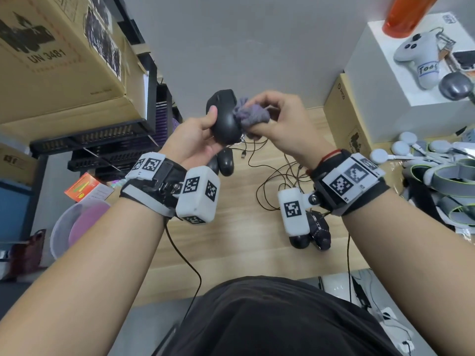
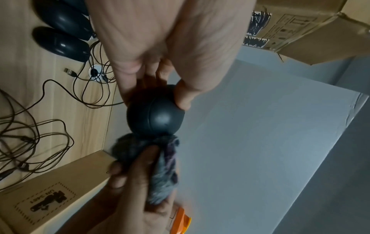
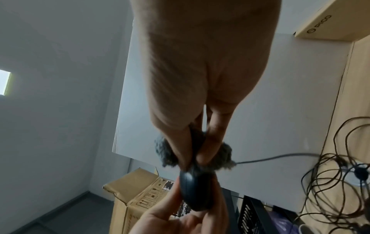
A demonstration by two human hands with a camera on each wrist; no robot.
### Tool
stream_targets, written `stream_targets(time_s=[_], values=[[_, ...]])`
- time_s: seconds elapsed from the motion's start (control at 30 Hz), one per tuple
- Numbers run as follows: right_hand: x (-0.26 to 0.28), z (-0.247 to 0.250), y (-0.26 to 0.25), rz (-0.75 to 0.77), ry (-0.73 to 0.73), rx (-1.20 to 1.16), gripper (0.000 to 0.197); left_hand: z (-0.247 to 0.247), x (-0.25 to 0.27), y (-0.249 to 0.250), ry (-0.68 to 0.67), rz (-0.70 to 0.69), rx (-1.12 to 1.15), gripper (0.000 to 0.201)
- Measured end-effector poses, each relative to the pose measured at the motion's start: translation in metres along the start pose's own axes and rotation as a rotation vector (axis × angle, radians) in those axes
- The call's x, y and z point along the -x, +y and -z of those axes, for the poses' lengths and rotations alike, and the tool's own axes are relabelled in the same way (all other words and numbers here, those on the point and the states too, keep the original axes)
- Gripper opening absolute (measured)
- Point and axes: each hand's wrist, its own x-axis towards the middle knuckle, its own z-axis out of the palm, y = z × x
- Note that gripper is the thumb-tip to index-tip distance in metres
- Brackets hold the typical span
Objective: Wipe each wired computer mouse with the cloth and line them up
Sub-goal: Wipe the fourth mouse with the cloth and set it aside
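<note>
**Mouse being wiped in mid-air**

A black mouse (image 1: 224, 122) is being held up above the far edge of the desk (image 1: 244, 242), clear of it. It is being gripped by the left hand (image 1: 195, 140), thumb on one flank and fingers behind the other. A bunched grey cloth (image 1: 250, 116) is being pinched in the right hand (image 1: 280, 122) and pressed against the mouse's side. The shell is judged light, rigid and smooth, so likely slippery; the flanks are being used sensibly as the hold. The cloth is soft and is yielding to the curve. Its cord (image 3: 270, 158) is trailing down and may be tugging. Two other mice (image 2: 60, 36) are lying together near the desk's far edge.
</note>
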Motion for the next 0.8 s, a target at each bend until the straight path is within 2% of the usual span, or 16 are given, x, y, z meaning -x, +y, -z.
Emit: stream_targets(time_s=[0.07,0.13,0.27,0.33,0.43,0.5,0.57,0.63,0.67,0.7,0.77,0.8], values=[[0.008,0.005,0.005,-0.059,-0.16,-0.017,0.026,-0.001,-0.003,0.0,0.017,0.002,0.011,0.037],[0.01,0.01,0.01,-0.075,-0.211,-0.036,0.025,-0.003,-0.005,-0.003,0.032,0.001,-0.008,0.038],[-0.007,0.022,0.023,-0.063,0.022,-0.095,0.021,-0.013,-0.007,-0.014,0.033,-0.028,-0.096,0.039],[-0.014,0.028,0.034,-0.144,0.055,-0.067,0.029,-0.021,-0.007,-0.019,0.017,-0.041,-0.145,0.037],[-0.014,0.036,0.063,-0.443,-0.025,-0.106,0.045,-0.031,-0.007,-0.019,0.009,-0.062,-0.159,0.038],[-0.012,0.039,0.085,-0.562,-0.082,-0.089,0.048,-0.035,-0.006,-0.015,0.001,-0.062,-0.162,0.037],[-0.011,0.039,0.103,-0.564,-0.151,0.051,0.05,-0.035,-0.003,-0.013,-0.01,-0.054,-0.181,0.034],[-0.018,0.034,0.122,-0.525,-0.249,0.14,0.067,-0.031,-0.002,-0.011,-0.019,-0.05,-0.212,0.036],[-0.024,0.029,0.132,-0.523,-0.288,0.174,0.069,-0.027,-0.001,-0.01,-0.019,-0.051,-0.221,0.039],[-0.03,0.025,0.141,-0.528,-0.32,0.217,0.062,-0.023,0.0,-0.01,-0.022,-0.055,-0.222,0.041],[-0.047,0.016,0.155,-0.556,-0.354,0.326,0.037,-0.01,-0.005,-0.007,-0.012,-0.058,-0.216,0.045],[-0.054,0.014,0.16,-0.581,-0.345,0.357,0.035,-0.001,-0.011,-0.006,0.003,-0.053,-0.218,0.043]])
